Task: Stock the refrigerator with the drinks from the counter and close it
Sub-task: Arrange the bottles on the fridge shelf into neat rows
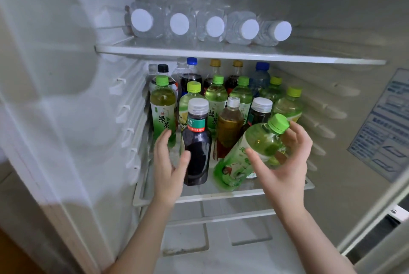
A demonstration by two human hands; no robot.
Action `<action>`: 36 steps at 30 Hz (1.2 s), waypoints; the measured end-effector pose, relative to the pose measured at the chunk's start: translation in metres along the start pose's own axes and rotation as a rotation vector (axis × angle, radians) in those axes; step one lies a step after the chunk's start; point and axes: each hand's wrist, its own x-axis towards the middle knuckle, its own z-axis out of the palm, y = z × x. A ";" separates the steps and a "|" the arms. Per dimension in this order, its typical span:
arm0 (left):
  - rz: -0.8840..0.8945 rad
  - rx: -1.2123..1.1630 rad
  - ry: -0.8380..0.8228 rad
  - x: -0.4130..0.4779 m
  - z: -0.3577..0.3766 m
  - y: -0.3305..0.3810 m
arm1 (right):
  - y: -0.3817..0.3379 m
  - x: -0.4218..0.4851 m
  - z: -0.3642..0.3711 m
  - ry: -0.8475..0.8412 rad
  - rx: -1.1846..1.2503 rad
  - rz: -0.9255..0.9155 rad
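Observation:
Inside the open refrigerator, my right hand [285, 163] holds a green-capped green tea bottle [252, 152], tilted with its base on the front of the middle glass shelf [221, 194]. My left hand [170, 165] is open, fingers spread, just left of a dark drink bottle with a white cap [197, 143] that stands upright at the shelf front; its thumb is near or touching the bottle. Behind stand several green tea bottles [162, 105], an amber tea bottle [229, 127] and cola bottles [191, 74].
The upper shelf [221, 52] carries several water bottles [179, 23] lying with white caps facing me. The fridge's left wall [66, 96] has ribbed shelf rails. A label sticker [385, 127] is on the right wall. Below is a lower wire-framed compartment [210, 240].

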 end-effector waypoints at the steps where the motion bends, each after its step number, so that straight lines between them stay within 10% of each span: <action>1: -0.032 0.008 -0.058 -0.002 0.002 0.002 | 0.000 0.000 -0.002 -0.001 0.005 0.020; 7: -0.068 -0.034 -0.153 0.002 0.019 0.007 | -0.005 0.003 -0.001 -0.080 -0.079 0.001; 33: -0.214 0.116 0.361 -0.013 -0.007 -0.004 | -0.014 0.045 0.032 -0.439 -0.258 -0.158; 36: 0.008 0.197 0.526 -0.036 0.005 0.016 | -0.013 0.048 0.032 -0.443 -0.253 -0.171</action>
